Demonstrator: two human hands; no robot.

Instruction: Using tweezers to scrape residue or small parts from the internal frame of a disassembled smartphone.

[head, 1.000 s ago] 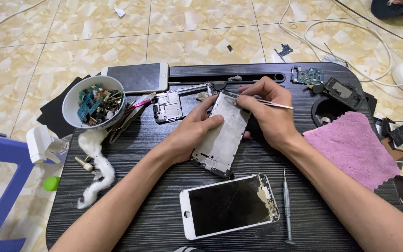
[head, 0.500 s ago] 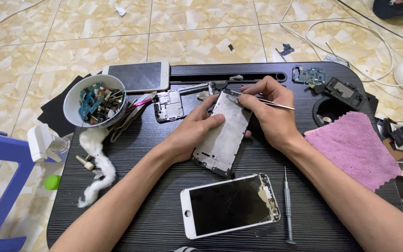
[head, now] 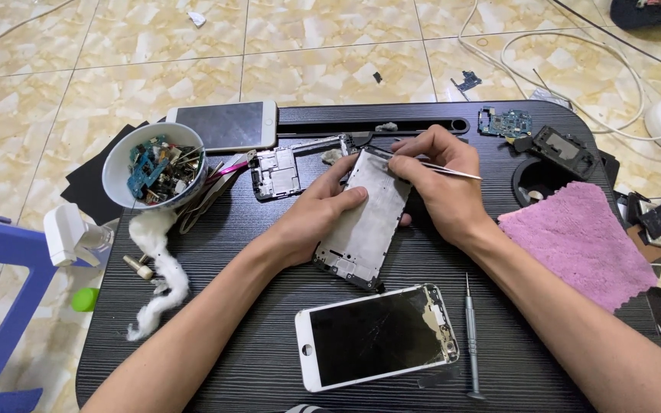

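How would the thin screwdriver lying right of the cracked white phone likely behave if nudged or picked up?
The screwdriver has a slim round shaft, so it would probably roll on the smooth dark table if nudged sideways. It looks stiff and light. Lying flat beside the cracked phone, it likely needs a fingertip pinch to lift.

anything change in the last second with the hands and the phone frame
Nothing visibly changed. The left hand still steadies the metal phone frame and the right hand still works the tweezers at its top edge. The cracked screen and screwdriver lie where they were.
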